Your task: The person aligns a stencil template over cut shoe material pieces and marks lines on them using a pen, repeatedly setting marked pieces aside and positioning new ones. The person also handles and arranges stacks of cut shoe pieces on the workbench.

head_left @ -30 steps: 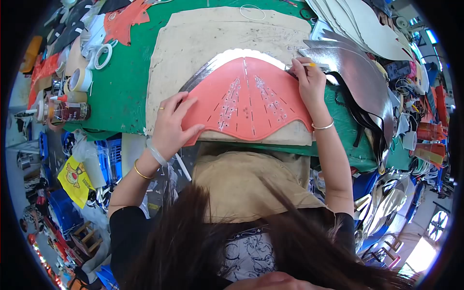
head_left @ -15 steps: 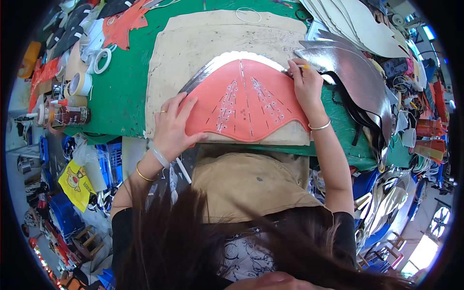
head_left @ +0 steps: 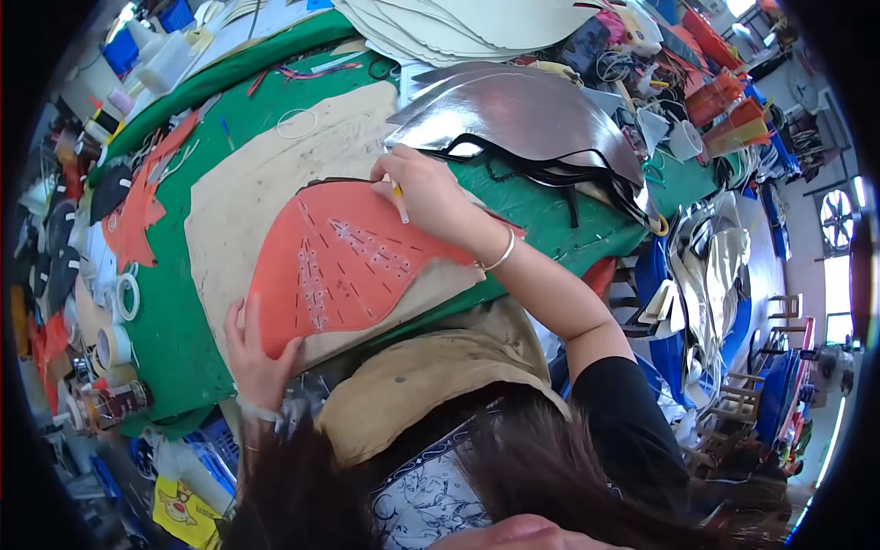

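A coral-coloured curved panel point(head_left: 357, 247) with rows of small slits and pale marks lies on the beige work sheet point(head_left: 220, 197). Along its top edge shows a thin strip of dark material point(head_left: 341, 181) underneath. My left hand point(head_left: 260, 359) rests at the panel's lower left end, thumb and fingers spread against it. My right hand point(head_left: 423, 194) is closed around a slim pen point(head_left: 401, 203) with a yellow part, at the panel's upper right edge. The pen's tip is hidden behind my fingers.
A stack of shiny silver pieces point(head_left: 541, 115) lies to the right on the green table cover point(head_left: 458, 298). Behind it are cream sheets point(head_left: 467, 27). Tape rolls point(head_left: 115, 346), a jar point(head_left: 119, 401) and coral scraps point(head_left: 137, 220) sit on the left.
The view has swung to the right. The coral panel now appears tilted, covering most of the silver piece beneath it. My right hand stays near its upper right edge with the pen.
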Motion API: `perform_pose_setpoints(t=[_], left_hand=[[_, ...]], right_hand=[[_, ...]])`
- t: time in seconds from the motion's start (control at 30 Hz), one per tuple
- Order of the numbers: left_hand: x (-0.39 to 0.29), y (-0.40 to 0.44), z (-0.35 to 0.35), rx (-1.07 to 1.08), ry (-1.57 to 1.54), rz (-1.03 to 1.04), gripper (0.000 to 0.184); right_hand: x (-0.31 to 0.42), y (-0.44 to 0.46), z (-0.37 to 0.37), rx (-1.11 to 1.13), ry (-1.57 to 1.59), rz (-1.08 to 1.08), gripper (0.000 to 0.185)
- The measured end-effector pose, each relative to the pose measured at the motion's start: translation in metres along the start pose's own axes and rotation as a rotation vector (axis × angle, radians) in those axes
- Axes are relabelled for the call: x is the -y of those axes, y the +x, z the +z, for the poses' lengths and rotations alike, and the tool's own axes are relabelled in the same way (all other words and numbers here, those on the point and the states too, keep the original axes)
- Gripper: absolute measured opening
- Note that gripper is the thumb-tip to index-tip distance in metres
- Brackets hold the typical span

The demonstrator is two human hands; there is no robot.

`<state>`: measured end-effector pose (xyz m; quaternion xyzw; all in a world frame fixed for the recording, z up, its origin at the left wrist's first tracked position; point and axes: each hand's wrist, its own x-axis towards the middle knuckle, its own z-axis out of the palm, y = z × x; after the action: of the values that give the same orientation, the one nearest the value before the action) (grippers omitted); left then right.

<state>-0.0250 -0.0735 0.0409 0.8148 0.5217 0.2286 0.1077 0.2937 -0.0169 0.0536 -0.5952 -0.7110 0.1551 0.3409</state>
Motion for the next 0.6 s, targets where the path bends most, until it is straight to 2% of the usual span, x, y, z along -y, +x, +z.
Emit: perform_pose_setpoints(t=[0.1, 0.13, 0.2, 0.3, 0.33, 0.37, 0.43, 0.47, 0.5, 0.53, 0.57, 0.6], left_hand=[[0.023, -0.005, -0.012, 0.002, -0.548, -0.271, 0.061], [0.031, -0.004, -0.022, -0.008, -0.693, -0.321, 0.052], [0.055, -0.004, -0.053, -0.041, -0.774, -0.352, 0.046], [0.081, -0.006, -0.077, -0.444, -1.074, -0.282, 0.045], [0.088, -0.003, -0.085, -0.561, -1.189, -0.257, 0.046], [0.099, -0.002, -0.093, -0.679, -1.301, -0.229, 0.047], [0.161, -0.014, -0.111, -0.437, -1.879, -0.277, 0.045], [0.161, -0.011, -0.11, -0.442, -1.875, -0.277, 0.045], [0.161, -0.005, -0.107, -0.22, -2.143, -0.099, 0.042], [0.195, -0.001, -0.091, -0.153, -2.114, 0.092, 0.041], [0.19, 0.008, -0.085, -0.183, -2.125, 0.127, 0.039], [0.183, 0.017, -0.079, -0.213, -2.136, 0.163, 0.037]], right_hand=[[-0.01, 0.004, -0.009, 0.056, 0.188, -0.006, 0.017], [-0.011, 0.003, -0.013, 0.089, 0.196, 0.008, 0.017], [-0.012, 0.003, -0.018, 0.155, 0.212, 0.033, 0.018], [-0.007, -0.003, -0.015, 0.095, 0.071, -0.086, 0.018], [-0.008, -0.007, -0.01, -0.018, -0.011, -0.217, 0.018], [-0.007, -0.009, -0.01, -0.047, 0.016, -0.217, 0.018], [-0.005, -0.013, -0.015, -0.103, 0.068, -0.221, 0.018], [-0.005, -0.015, -0.02, -0.156, 0.163, -0.183, 0.018], [0.0, -0.017, -0.035, -0.154, 0.256, -0.006, 0.018], [-0.002, -0.018, -0.054, -0.234, 0.263, 0.045, 0.019], [-0.005, -0.016, -0.082, -0.307, 0.127, -0.01, 0.021], [-0.002, -0.017, -0.113, -0.317, 0.174, 0.197, 0.023]])
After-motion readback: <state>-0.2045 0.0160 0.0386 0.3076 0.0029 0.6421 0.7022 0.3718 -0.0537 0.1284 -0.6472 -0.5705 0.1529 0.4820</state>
